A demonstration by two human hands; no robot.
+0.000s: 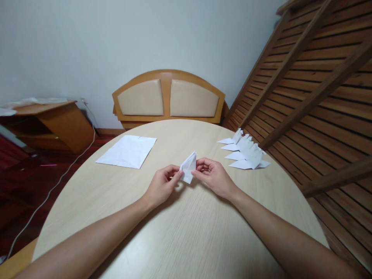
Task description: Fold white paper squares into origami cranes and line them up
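Observation:
A small piece of folded white paper point(188, 168) is held up just above the middle of the round table point(186, 232). My left hand point(163, 183) pinches its left edge between thumb and fingers. On the other side, my right hand point(215, 177) grips the right edge, thumb in front and fingers curled behind. The paper has a pointed top and layered folds. To the left lies a flat stack of white paper sheets point(127, 152). Several folded paper birds point(244, 151) stand in a row at the right, overlapping one another.
A wooden headboard with two padded panels point(194, 97) stands beyond the table's far edge. Tall wooden slats point(325, 85) lean along the right side. At the left are a brown cabinet point(64, 128) and a white cable point(58, 184) running over the dark floor.

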